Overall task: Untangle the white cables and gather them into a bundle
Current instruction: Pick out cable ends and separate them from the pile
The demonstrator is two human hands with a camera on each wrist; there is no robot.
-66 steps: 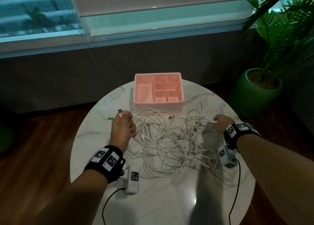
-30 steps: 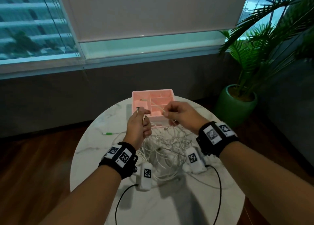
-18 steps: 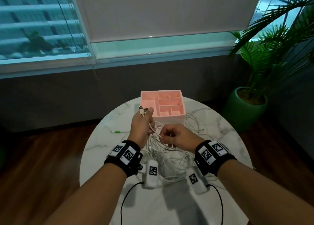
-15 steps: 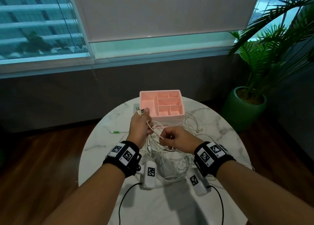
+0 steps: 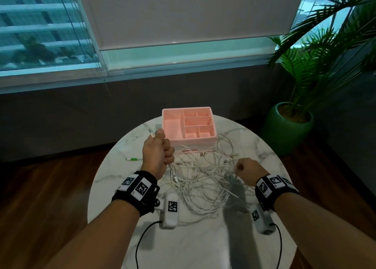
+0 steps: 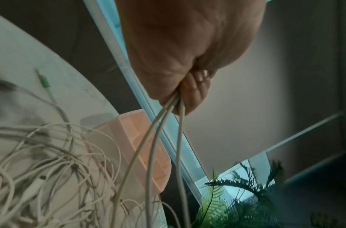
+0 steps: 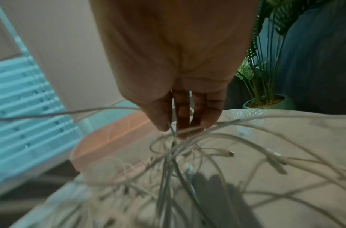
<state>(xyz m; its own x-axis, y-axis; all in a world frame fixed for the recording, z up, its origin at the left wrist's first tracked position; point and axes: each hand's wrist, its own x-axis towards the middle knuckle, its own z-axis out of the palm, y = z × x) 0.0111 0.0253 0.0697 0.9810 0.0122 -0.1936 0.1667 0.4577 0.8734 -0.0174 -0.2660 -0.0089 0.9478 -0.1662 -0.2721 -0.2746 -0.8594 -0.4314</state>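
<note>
A tangle of white cables (image 5: 200, 177) lies on the round marble table (image 5: 191, 238), in front of the pink tray. My left hand (image 5: 157, 151) is raised over the pile's left side, fist closed round several cable strands (image 6: 164, 132), with a plug end (image 5: 151, 133) sticking out above the thumb. My right hand (image 5: 245, 170) is at the pile's right side, and its fingertips (image 7: 164, 126) pinch thin strands (image 7: 173, 134) lifted off the table. Loose plugs (image 7: 229, 153) hang among the strands.
A pink divided tray (image 5: 188, 126) stands at the far side of the table. A green-tipped plug (image 5: 133, 159) lies left of the pile. A potted palm in a green pot (image 5: 289, 130) stands on the wooden floor to the right. Window and wall lie beyond.
My right hand has moved right and down from beside the left hand to the pile's right side, drawing strands out. The left hand keeps its grip, a little higher. The camera tilted down slightly.
</note>
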